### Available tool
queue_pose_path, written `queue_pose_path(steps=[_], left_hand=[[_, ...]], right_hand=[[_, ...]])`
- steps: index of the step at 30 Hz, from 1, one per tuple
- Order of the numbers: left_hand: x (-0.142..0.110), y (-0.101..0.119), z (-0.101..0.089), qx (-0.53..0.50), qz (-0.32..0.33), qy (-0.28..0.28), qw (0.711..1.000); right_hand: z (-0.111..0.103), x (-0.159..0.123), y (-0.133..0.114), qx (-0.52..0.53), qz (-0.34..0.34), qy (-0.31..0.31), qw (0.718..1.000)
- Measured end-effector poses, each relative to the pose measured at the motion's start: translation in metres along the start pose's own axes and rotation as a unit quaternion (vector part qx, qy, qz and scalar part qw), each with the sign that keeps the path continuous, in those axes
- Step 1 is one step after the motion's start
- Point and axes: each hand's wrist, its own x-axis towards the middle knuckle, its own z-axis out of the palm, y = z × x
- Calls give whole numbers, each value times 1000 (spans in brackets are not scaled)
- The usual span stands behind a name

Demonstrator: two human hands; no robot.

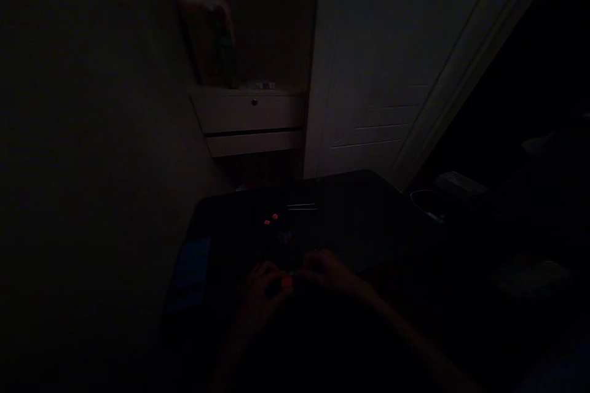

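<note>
The view is very dark. Near the front of the dark table (359, 215), my left hand (260, 291) pinches a small red block (286, 283) between thumb and fingers. Close on its right, my right hand (325, 267) has its fingers curled and pressed together by the block; what they hold, if anything, I cannot make out. A tiny pale bit shows between the two hands. Farther out lie two small orange-red pieces (275, 217), a dim purplish piece (284, 237) and two thin pale lines, like a slim metal tool (302, 207).
A flat bluish rectangle (191, 270) lies at the table's left edge. Behind stand a drawer unit (253, 113) with a bag-like object (207, 37) on top and a pale door (369, 61). To the right, a pale box (461, 184) and a cable (417, 199) show faintly.
</note>
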Motion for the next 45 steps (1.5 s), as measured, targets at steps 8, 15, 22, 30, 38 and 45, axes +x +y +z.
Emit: queue_pose_path(steps=[8, 15, 22, 30, 38, 45], left_hand=[[1, 4, -2, -2, -17, -14, 1000], [2, 6, -2, 4, -16, -14, 1000], [2, 4, 0, 21, -13, -2, 1000], [2, 3, 0, 27, -15, -11, 999], [2, 1, 1, 17, -17, -9, 1000], [1, 0, 2, 11, -20, 5, 1000]], right_hand=[[4, -2, 7, 101, -4, -21, 995], [-2, -4, -8, 31, 6, -51, 998], [-7, 1, -5, 50, 6, -97, 994], [-11, 9, -4, 74, -13, -146, 986], [-12, 13, 1, 108, -3, -171, 979], [-1, 9, 15, 166, -25, -77, 983]])
